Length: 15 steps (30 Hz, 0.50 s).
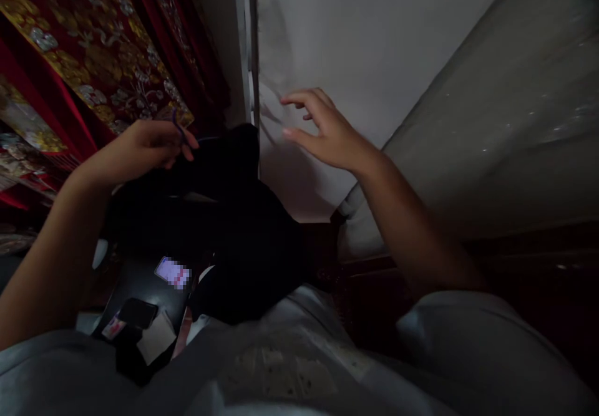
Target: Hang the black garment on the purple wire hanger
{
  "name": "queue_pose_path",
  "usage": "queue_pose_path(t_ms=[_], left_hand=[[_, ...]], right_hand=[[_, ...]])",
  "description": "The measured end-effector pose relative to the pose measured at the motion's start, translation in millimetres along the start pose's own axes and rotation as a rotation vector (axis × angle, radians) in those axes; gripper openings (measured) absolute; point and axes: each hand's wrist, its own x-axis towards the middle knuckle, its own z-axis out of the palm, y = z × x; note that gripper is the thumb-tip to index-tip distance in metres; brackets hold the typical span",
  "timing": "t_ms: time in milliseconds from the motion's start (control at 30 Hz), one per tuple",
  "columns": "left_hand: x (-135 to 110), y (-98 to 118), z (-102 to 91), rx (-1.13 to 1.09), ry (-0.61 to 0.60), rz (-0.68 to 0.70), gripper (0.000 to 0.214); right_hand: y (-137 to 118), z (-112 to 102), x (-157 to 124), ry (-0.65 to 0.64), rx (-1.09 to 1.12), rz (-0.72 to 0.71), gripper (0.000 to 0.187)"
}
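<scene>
My left hand (156, 143) is closed, fingers curled round a thin, dark-blue curved thing (176, 123) that looks like a loop of cord or a slim handle; its kind is not clear in this dim light. Black cloth (248, 229) lies just below and beside that hand, spreading over my lap; whether the fingers also touch it I cannot tell. Raised in front of the white wall, my right hand (321, 126) holds nothing, with thumb and fingers apart.
Red cloth with gold and silver embroidery (103, 48) hangs at the upper left. A lit phone (173, 272), a dark flat object (138, 313) and a pale folded piece (158, 338) rest on a dark surface, lower left. Plastic-like sheeting (510, 116) covers the right side, next to the white wall (355, 35).
</scene>
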Motion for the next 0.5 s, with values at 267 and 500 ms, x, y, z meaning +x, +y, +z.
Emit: queue_pose_path(t_ms=[267, 500], left_hand=[[36, -19, 0.6, -0.018, 0.19, 0.269, 0.033], [111, -51, 8.3, 0.176, 0.574, 0.328, 0.024]], right_hand=[[45, 23, 11, 0.007, 0.317, 0.22, 0.048], [34, -20, 25, 0.231, 0.571, 0.281, 0.041]])
